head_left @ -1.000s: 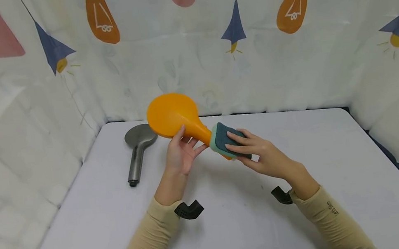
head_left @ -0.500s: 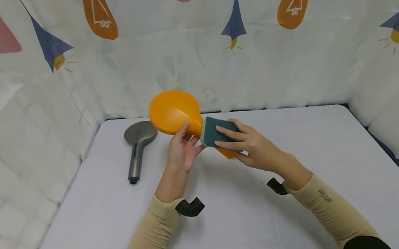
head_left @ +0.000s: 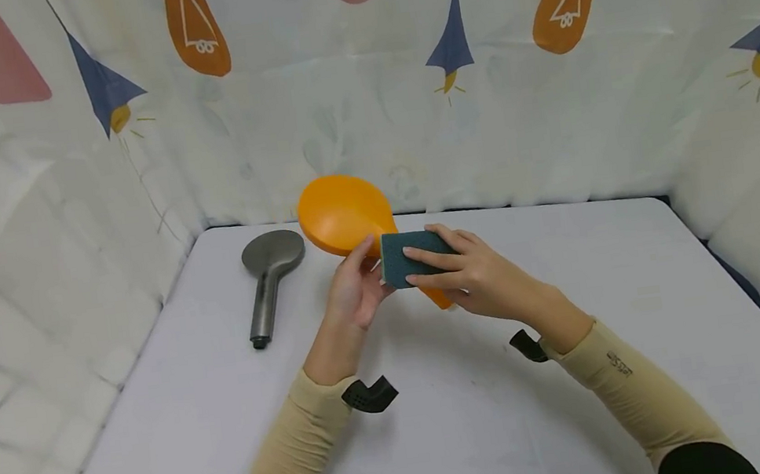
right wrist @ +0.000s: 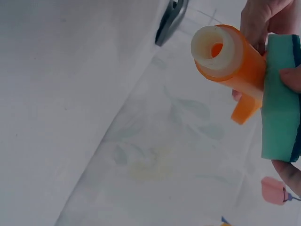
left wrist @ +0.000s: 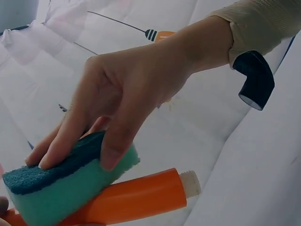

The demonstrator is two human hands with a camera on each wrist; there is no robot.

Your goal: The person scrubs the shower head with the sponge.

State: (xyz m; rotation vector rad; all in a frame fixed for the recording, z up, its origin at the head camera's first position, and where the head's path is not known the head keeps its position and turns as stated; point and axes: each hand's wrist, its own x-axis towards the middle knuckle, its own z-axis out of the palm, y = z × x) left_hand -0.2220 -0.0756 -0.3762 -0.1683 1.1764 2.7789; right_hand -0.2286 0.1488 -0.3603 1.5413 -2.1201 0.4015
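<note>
In the head view an orange shower head (head_left: 343, 211) is held up over the table, its round head toward the back left. My left hand (head_left: 353, 294) grips it by the neck, thumb lying along the near side. My right hand (head_left: 484, 275) holds a two-layer sponge (head_left: 393, 261), with its dark scouring side under the fingers. Light green foam of the sponge (right wrist: 278, 103) lies against the handle in the right wrist view. The pale threaded end (left wrist: 190, 183) of the handle sticks out past the sponge in the left wrist view.
A grey shower head (head_left: 266, 294) lies on the white table (head_left: 461, 432), left of the hands. White printed curtains (head_left: 365, 112) stand behind the table and along its sides.
The sponge has slid up the handle toward the neck and turned a little, with the right hand moving left. The orange shower head has shifted slightly right. The grey shower head stays put.
</note>
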